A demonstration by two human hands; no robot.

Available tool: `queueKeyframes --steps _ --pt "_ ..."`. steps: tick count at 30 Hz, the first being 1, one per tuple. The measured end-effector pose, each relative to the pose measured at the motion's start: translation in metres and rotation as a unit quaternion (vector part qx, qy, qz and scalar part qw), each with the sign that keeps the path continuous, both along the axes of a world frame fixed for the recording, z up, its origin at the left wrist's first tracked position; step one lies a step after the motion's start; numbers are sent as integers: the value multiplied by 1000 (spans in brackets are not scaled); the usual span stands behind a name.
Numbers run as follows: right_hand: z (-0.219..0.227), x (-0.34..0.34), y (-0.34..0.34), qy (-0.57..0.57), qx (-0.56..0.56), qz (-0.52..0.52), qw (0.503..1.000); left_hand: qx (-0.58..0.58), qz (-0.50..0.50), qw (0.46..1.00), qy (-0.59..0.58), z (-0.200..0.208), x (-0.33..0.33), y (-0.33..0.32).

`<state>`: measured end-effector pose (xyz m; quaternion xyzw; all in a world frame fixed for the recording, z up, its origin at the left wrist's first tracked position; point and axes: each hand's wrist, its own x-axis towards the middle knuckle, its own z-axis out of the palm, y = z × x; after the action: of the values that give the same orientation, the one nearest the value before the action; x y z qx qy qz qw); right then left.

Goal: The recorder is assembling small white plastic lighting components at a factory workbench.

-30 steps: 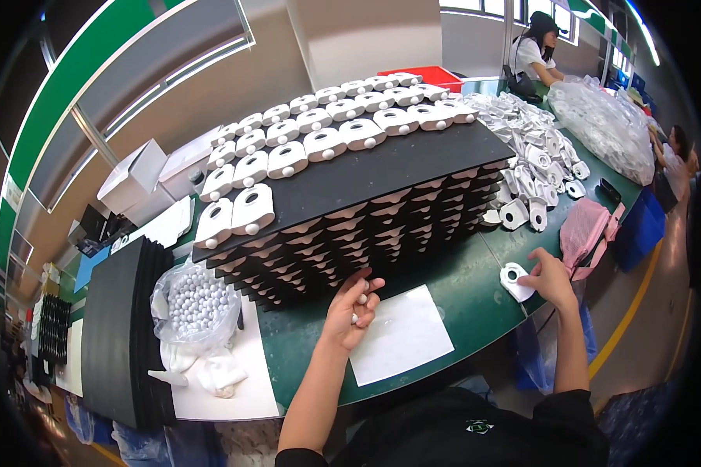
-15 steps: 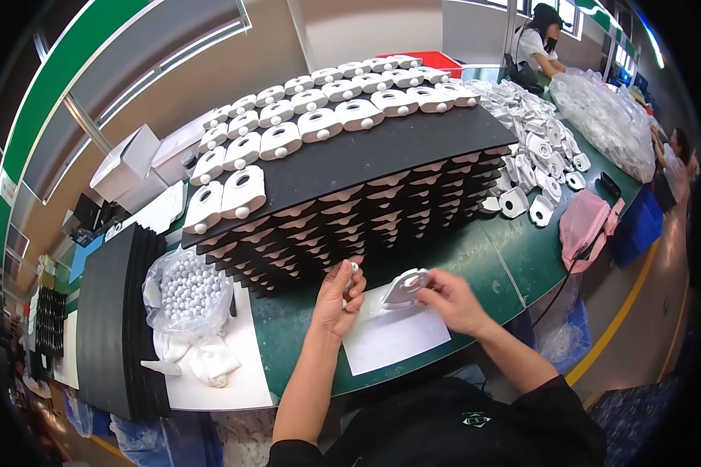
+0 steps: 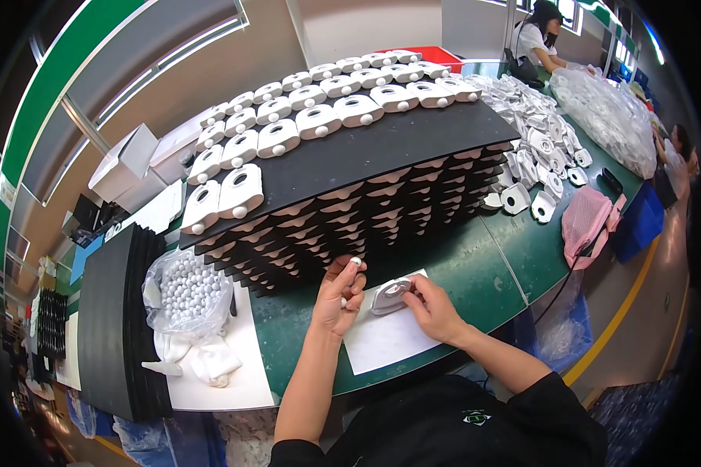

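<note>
The left hand [image 3: 337, 307] was raised before the stack [image 3: 382, 152], its grip closed: thumb and finger pinched a white ball [image 3: 356, 261] at the tips, and a second ball [image 3: 343, 302] sat lower among the curled fingers. The right hand [image 3: 436, 313] was gripping a white part [image 3: 388, 297] by its right end. This part was tilted up over the far portion of the white sheet [image 3: 389, 342]; whether it touched the sheet could not be told. The two hands were near each other but apart.

The sheet lay on the green counter [image 3: 475, 268]. On the stack's black top board stood rows of similar parts, with white balls at their near ends. A loose pile of parts [image 3: 537, 144] lay to the right, with a pink pouch [image 3: 588, 222] near it. To the left, a clear bag [image 3: 155, 300] held many white balls, just beside some dark boards [image 3: 121, 319].
</note>
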<state>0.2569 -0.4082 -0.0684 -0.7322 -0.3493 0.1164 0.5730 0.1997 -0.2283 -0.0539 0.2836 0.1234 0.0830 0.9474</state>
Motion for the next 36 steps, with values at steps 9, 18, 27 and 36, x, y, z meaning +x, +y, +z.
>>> queueKeyframes --steps 9,18,27,36 --pt "9 -9 4 -186 -32 26 982 -8 7 1000 19 2 -1 0" --pt "-10 11 -3 262 228 10 938 72 -48 996 -1 8 -2 -6" --pt "-4 13 -5 385 343 46 855 313 -72 943 88 16 -2 -21" --pt "-3 10 -4 354 324 48 876 256 -95 959 74 14 -2 -22"
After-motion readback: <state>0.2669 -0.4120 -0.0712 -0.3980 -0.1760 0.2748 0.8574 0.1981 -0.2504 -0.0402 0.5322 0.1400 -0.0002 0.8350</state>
